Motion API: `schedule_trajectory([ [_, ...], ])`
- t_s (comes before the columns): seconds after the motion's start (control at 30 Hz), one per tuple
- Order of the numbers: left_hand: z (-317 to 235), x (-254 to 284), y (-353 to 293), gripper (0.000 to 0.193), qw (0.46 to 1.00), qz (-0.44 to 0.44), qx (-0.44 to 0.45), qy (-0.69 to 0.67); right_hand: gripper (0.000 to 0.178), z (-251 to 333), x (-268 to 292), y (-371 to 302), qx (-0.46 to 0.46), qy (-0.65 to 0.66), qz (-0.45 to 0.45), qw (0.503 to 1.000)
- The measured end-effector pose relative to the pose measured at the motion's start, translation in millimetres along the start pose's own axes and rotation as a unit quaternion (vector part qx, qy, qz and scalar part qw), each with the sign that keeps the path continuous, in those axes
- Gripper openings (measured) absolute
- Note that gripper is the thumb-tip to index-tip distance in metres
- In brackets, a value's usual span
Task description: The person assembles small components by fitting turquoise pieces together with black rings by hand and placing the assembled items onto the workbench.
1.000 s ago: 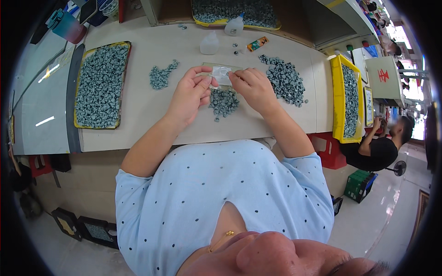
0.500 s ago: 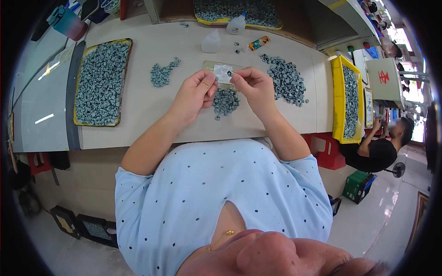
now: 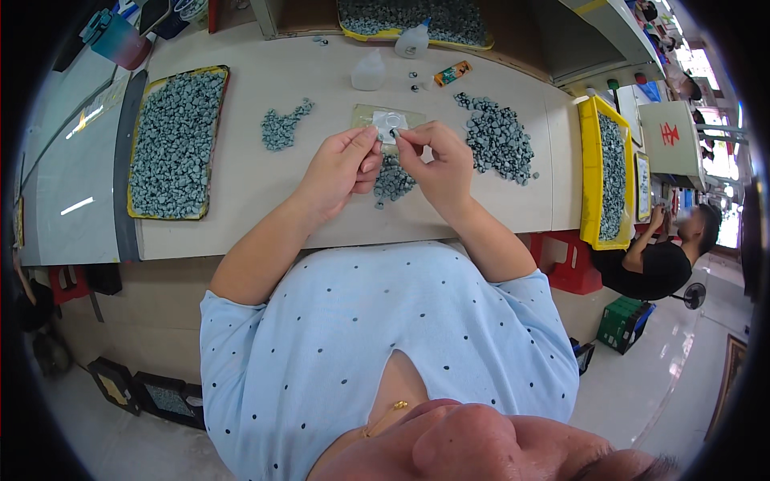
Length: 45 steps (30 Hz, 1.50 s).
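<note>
Above the table's middle, my left hand (image 3: 341, 167) is closed in a pinch, and a speck of grey-green shows at its fingertips. My right hand (image 3: 441, 164) pinches a small dark piece (image 3: 394, 132) between thumb and forefinger, close beside the left fingertips. Behind the fingers lies a flat pad (image 3: 365, 118) with a white square and a clear ring-like spot on it. Just below the hands is a small heap of grey-green pieces (image 3: 391, 183), partly covered by the right hand.
Loose pieces lie in a small group (image 3: 278, 131) at left and a larger heap (image 3: 499, 140) at right. Full yellow trays stand at far left (image 3: 210, 160) and far right (image 3: 592, 172). Two white squeeze bottles (image 3: 368, 74) and an orange-green packet (image 3: 452, 74) stand behind. Someone in black (image 3: 654, 264) sits at right.
My right hand has shifted slightly left, bringing the dark piece nearer my left fingertips. The left hand has barely moved.
</note>
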State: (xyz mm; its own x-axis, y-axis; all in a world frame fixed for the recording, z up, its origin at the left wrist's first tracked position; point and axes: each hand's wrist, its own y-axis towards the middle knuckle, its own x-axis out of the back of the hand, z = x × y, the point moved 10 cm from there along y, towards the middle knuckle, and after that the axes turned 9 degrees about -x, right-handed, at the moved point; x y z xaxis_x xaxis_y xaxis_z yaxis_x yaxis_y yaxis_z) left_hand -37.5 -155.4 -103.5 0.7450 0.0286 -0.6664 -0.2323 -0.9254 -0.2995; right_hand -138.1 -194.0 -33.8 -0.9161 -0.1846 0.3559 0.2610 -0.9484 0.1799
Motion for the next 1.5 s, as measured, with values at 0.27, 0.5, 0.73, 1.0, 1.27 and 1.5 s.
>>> schedule_trajectory([
  [0.27,2,2,0,0.028,1.0,0.002,0.015,0.004,0.023,41,-5,-16,0.211,-0.118,-0.05,0.969],
  [0.5,0,3,-2,0.027,1.0,0.01,0.011,0.006,0.022,49,-14,-19,0.271,-0.15,-0.022,0.951],
  [0.73,-7,3,-2,0.024,0.998,0.012,-0.057,0.039,0.02,50,-16,-21,0.293,-0.123,-0.035,0.947],
  [1.0,-17,3,-5,0.024,0.987,-0.023,-0.109,0.118,0.018,34,-10,-18,0.215,-0.065,-0.026,0.974],
  [1.27,-2,12,0,0.028,0.969,-0.019,-0.044,0.243,0.015,-2,19,21,-0.035,-0.151,0.062,0.986],
  [1.5,2,-7,0,0.03,0.959,0.009,-0.028,0.283,0.037,-61,77,50,0.001,-0.38,0.001,0.925],
])
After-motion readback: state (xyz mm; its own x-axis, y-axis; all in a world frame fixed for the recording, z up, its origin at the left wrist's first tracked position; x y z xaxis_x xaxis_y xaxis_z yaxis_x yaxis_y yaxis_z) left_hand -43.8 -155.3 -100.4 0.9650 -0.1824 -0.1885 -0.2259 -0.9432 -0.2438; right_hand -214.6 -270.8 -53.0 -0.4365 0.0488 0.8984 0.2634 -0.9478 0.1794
